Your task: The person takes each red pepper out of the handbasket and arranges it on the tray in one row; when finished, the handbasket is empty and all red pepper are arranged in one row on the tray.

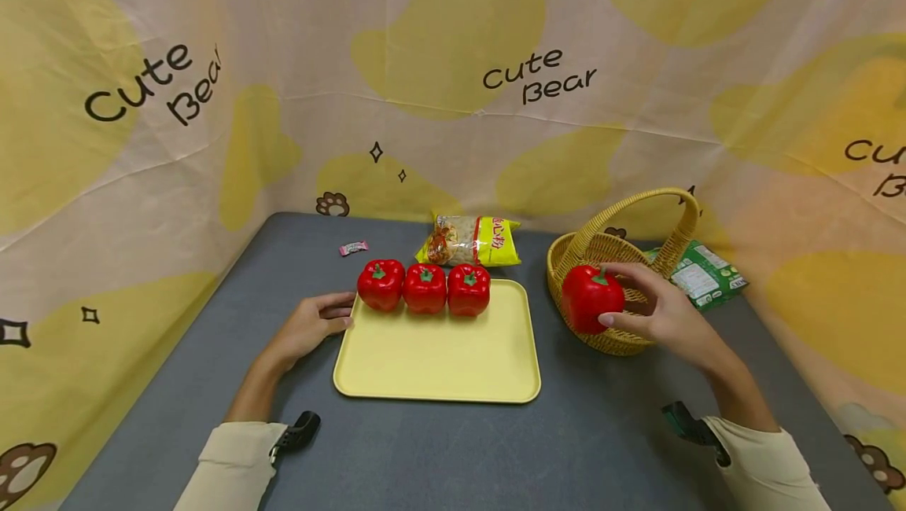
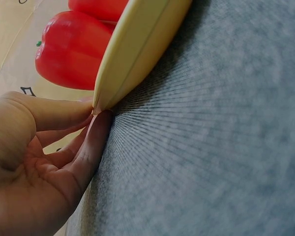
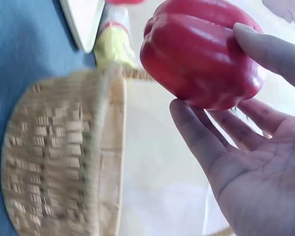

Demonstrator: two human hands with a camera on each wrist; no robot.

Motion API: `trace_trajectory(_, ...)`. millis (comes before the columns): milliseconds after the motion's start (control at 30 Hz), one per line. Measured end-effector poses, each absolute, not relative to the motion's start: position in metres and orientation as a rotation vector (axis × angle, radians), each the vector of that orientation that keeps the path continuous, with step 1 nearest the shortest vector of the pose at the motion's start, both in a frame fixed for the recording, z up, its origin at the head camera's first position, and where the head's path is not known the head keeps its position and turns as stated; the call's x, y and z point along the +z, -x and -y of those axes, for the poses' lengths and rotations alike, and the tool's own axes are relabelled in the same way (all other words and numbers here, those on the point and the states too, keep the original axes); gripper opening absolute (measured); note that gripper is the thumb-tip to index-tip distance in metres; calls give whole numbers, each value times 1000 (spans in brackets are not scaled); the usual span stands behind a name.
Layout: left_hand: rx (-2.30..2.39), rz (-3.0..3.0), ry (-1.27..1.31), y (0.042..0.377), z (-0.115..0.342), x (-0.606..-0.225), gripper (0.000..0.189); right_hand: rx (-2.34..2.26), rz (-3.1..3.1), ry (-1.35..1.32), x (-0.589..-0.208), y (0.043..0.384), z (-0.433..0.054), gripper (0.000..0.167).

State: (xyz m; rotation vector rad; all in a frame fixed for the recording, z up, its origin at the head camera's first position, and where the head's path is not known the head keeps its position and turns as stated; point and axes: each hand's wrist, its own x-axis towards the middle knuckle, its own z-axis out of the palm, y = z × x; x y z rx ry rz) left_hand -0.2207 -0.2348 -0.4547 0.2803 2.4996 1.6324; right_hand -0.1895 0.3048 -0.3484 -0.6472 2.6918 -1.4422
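Note:
Three red bell peppers [image 1: 425, 288] with green stems stand in a row along the far edge of a pale yellow tray [image 1: 436, 358]. My left hand [image 1: 311, 328] pinches the tray's left rim between thumb and fingers; the left wrist view shows the grip close to a pepper [image 2: 73, 51]. A fourth red bell pepper [image 1: 591, 300] is in my right hand [image 1: 661, 310], held between thumb and fingertips above the near side of a woven basket [image 1: 614, 344]. In the right wrist view this pepper [image 3: 199, 54] hangs clear of the basket rim. The basket's inside is partly hidden.
Behind the tray lies a yellow and clear food packet [image 1: 470, 241], with a small pink wrapped sweet [image 1: 353, 248] to its left. The basket's tall arched handle [image 1: 637, 200] rises at the right. A green packet [image 1: 708, 275] lies beyond it, near the patterned cloth wall [image 1: 439, 39].

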Motion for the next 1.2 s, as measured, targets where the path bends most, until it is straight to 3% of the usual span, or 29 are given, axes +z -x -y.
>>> trace_trajectory(700,1632,-2509,-280,220,236,-454,55,-1431,-2844,674,-381,215,-228,74)
trace_trajectory(1200,1631,-2508,-268,220,234,-454,55,-1245,-3052,664,-402,228,-201,73)
